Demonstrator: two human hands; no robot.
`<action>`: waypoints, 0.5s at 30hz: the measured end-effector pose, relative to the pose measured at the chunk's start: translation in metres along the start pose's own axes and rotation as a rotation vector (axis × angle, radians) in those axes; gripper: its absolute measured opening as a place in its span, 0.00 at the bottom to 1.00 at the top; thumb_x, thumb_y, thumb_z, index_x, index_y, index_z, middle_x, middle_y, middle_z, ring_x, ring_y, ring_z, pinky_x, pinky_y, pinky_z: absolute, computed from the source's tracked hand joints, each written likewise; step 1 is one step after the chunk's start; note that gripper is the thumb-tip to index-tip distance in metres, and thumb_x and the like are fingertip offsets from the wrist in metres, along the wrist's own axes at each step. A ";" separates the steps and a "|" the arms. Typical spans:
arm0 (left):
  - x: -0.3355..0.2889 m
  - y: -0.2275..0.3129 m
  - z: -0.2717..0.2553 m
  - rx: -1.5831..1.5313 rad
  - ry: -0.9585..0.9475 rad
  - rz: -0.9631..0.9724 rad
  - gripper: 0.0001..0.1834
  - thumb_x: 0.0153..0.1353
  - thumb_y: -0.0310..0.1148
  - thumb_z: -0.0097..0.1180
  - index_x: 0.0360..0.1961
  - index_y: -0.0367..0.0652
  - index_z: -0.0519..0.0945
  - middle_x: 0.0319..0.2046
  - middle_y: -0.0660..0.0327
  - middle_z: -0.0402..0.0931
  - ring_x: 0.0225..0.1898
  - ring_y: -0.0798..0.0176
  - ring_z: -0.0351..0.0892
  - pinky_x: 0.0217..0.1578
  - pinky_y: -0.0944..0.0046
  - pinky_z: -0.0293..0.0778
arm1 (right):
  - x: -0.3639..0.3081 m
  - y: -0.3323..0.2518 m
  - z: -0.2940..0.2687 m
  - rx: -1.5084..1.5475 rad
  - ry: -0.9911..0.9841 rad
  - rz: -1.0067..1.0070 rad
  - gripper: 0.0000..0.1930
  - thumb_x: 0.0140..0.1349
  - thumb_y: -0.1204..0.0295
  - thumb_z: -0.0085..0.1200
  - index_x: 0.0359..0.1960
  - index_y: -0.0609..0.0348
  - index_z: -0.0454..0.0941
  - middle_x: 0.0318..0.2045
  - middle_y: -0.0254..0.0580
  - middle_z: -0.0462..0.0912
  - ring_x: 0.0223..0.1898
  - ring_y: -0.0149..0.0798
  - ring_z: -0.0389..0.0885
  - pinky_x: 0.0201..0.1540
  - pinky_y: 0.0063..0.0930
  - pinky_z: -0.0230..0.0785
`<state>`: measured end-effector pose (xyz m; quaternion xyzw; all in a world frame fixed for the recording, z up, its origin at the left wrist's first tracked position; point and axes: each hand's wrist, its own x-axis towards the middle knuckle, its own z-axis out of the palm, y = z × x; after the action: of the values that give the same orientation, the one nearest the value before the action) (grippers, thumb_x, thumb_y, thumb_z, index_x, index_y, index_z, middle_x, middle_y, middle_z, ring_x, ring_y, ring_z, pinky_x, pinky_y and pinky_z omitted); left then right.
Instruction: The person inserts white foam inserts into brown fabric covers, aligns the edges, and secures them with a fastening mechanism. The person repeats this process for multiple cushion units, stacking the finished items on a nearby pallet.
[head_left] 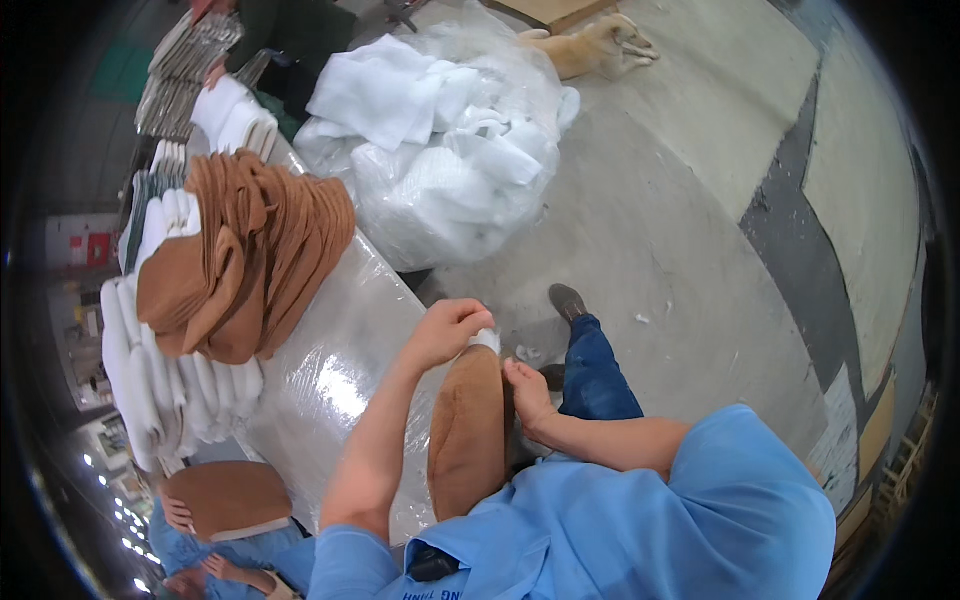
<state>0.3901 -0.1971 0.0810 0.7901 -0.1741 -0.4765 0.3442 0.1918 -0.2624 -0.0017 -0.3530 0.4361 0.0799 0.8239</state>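
Note:
A brown fabric cushion cover (468, 430) stands upright against my front, with a bit of white padding (487, 340) showing at its top end. My left hand (452, 332) is closed at that end, its fingers bent over the white padding. On the other side, my right hand (528, 393) pinches the upper right edge of the cover. Most of what lies inside the cover is hidden. To the left, a tall pile of folded brown covers (250, 255) rests on the plastic-wrapped table (345, 350), beside stacked white pads (150, 380).
A big clear plastic bag of white padding (440, 150) stands beyond the table. A tan dog (595, 47) lies on the floor behind it. At lower left a co-worker holds a brown cushion (228, 500). Another person (290, 50) is by the far stacks.

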 end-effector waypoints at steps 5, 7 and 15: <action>0.041 0.031 -0.002 0.528 -0.449 -0.028 0.14 0.65 0.39 0.64 0.41 0.38 0.89 0.34 0.57 0.87 0.36 0.61 0.83 0.42 0.59 0.78 | 0.005 -0.005 -0.017 0.011 -0.080 -0.056 0.14 0.79 0.63 0.53 0.34 0.53 0.78 0.30 0.22 0.76 0.33 0.21 0.66 0.38 0.21 0.61; 0.053 0.038 -0.001 0.623 -0.605 -0.030 0.14 0.65 0.38 0.64 0.42 0.37 0.89 0.39 0.54 0.89 0.40 0.56 0.86 0.45 0.57 0.79 | 0.003 -0.008 -0.019 0.027 -0.062 -0.054 0.12 0.79 0.64 0.53 0.34 0.53 0.78 0.29 0.22 0.75 0.32 0.20 0.65 0.35 0.19 0.60; 0.089 0.031 0.009 0.757 -0.810 -0.260 0.18 0.65 0.45 0.63 0.44 0.42 0.90 0.29 0.58 0.84 0.29 0.59 0.80 0.31 0.56 0.76 | 0.004 -0.020 -0.021 0.075 -0.052 -0.171 0.13 0.77 0.68 0.56 0.31 0.59 0.78 0.26 0.23 0.73 0.31 0.22 0.66 0.34 0.22 0.63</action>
<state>0.4265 -0.2758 0.0441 0.6275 -0.3520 -0.6842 -0.1188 0.1894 -0.2911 -0.0023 -0.3558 0.3854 0.0019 0.8514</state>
